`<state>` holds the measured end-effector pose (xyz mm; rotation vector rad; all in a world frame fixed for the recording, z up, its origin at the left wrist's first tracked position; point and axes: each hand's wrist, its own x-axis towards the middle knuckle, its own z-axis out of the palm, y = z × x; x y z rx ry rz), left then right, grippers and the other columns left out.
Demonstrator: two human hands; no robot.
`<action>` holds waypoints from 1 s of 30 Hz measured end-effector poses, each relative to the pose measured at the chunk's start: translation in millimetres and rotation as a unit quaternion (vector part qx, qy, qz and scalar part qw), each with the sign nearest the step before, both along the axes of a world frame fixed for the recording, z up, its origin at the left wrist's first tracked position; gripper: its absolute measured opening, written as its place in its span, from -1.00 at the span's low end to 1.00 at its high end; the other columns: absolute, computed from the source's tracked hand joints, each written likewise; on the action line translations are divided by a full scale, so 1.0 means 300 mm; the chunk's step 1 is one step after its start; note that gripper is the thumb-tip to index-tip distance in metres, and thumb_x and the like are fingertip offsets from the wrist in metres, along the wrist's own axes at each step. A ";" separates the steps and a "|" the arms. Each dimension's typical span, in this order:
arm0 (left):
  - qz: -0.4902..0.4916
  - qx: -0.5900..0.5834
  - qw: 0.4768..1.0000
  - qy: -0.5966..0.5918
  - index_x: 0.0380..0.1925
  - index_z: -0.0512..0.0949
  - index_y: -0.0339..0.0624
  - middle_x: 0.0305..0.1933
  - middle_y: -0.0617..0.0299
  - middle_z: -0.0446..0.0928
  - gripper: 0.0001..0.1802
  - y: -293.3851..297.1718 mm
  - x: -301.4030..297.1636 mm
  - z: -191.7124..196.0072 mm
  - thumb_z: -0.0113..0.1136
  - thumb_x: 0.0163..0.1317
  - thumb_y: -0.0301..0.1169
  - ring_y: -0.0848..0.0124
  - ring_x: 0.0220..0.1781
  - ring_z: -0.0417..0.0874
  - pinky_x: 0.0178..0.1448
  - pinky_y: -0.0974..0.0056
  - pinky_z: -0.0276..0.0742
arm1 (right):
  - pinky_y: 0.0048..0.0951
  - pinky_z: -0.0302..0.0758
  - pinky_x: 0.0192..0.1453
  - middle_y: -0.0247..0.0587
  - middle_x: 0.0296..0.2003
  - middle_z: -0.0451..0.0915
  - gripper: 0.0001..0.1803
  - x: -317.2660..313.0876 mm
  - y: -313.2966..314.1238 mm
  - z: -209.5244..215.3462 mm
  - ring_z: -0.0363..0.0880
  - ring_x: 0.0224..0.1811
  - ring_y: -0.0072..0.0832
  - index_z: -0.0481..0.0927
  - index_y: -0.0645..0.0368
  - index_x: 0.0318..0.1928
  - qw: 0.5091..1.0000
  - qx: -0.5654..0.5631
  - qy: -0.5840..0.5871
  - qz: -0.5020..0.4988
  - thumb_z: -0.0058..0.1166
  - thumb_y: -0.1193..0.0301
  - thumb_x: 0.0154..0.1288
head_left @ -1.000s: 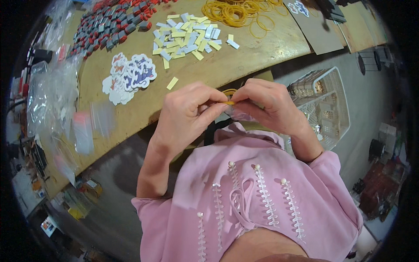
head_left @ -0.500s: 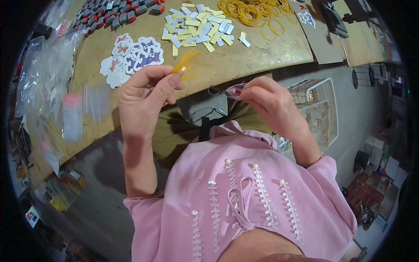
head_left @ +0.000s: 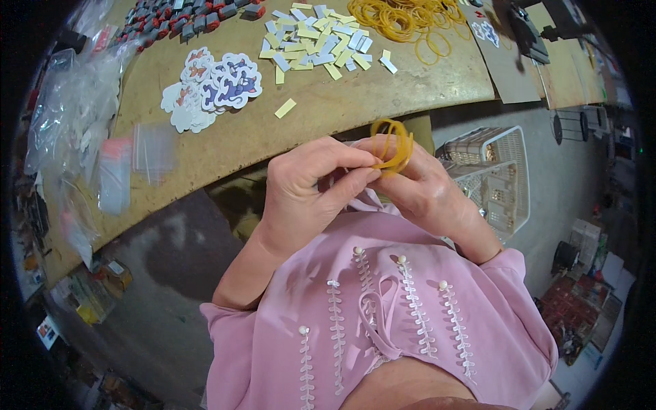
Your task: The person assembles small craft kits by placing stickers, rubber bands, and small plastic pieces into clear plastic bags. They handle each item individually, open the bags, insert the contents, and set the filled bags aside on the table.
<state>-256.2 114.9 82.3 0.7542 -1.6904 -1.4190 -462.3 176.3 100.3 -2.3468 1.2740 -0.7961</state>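
In front of my chest, both hands meet at the fingertips. My left hand [head_left: 304, 188] is closed in a pinch on several yellow rubber bands [head_left: 400, 147], whose loops stand up over my right fingers. My right hand [head_left: 427, 181] is closed too, with its curled fingers against the left fingertips. The small clear bag that it held a moment earlier is almost wholly hidden behind the hands. Beyond them, one pale yellow strip [head_left: 285, 108] lies alone on the wooden table [head_left: 225, 147].
Cartoon cut-outs [head_left: 232, 82] lie left of a heap of yellow and white strips [head_left: 321, 41]. Grey and red pieces [head_left: 198, 24] and loose rubber bands [head_left: 393, 17] are farther back. Clear bags [head_left: 116, 178] lie at the left; a white basket [head_left: 509, 178] stands low at the right.
My left hand has come right and toward me with the rubber bands, meeting my right hand. The clear bag has gone out of sight, and the lone strip is fully uncovered.
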 end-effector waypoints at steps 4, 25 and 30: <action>0.063 -0.278 0.942 -0.177 -0.28 0.74 -0.08 -0.45 0.24 0.59 -0.83 -0.010 0.016 -0.030 0.51 0.11 -0.48 0.21 -0.39 0.69 -0.35 0.17 0.61 | -0.14 0.62 0.28 0.05 0.16 0.61 -0.73 -0.010 0.003 -0.016 0.64 0.23 -0.02 0.65 0.33 -0.09 1.000 -0.003 -0.012 -0.001 0.28 0.53 0.17; -0.104 -0.241 0.915 -0.305 0.04 0.69 -0.04 -0.53 0.25 0.62 -0.60 -0.006 0.111 0.129 0.45 0.17 -0.35 0.25 -0.50 0.72 -0.43 0.15 0.58 | -0.19 0.69 0.18 0.10 0.15 0.61 -0.76 -0.009 0.010 -0.046 0.65 0.16 -0.04 0.63 0.41 -0.09 0.997 0.038 -0.070 0.019 0.26 0.56 0.24; -0.091 -0.265 0.915 -0.291 0.04 0.68 -0.01 -0.55 0.27 0.57 -0.60 0.006 0.089 0.069 0.46 0.17 -0.36 0.26 -0.54 0.69 -0.46 0.15 0.56 | -0.16 0.69 0.21 0.12 0.15 0.65 -0.82 0.001 -0.003 -0.040 0.70 0.17 -0.04 0.67 0.38 -0.14 0.996 0.029 -0.080 0.017 0.31 0.57 0.26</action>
